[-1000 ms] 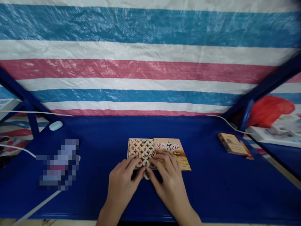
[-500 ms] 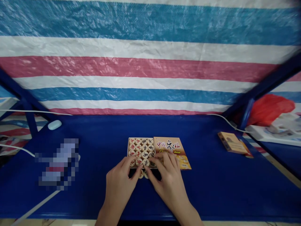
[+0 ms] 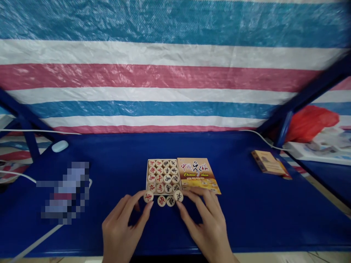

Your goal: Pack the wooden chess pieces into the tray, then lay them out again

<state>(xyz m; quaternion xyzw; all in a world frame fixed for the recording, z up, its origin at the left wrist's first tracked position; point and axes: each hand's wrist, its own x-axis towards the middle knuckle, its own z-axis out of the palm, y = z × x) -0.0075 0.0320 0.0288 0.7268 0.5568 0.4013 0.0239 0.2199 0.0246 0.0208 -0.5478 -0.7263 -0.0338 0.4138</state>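
Between thumb and index finger, my left hand (image 3: 124,219) pinches a red-marked Chinese chess piece (image 3: 148,196) by the box's front left corner. My right hand (image 3: 207,215) grips a black-marked Chinese chess piece (image 3: 178,196) in the same way, at the front right corner. On the table between them lie a red-marked piece (image 3: 161,201) and a black-marked piece (image 3: 170,201). Behind the hands, the open box (image 3: 147,175) shows rows of round wooden pieces, red characters on the left and black on the right. The printed lid (image 3: 199,182) lies against the box's right side.
The blue table (image 3: 117,157) carries a small brown box (image 3: 267,162) at right, a pale rounded case (image 3: 60,146) at back left and a blurred-out item (image 3: 65,191) with a white cable (image 3: 41,241). A striped tarp (image 3: 164,76) hangs behind.
Both hands have moved from over the box's front row toward me and apart, each now with a piece in its fingers. Different pieces show in the front row.
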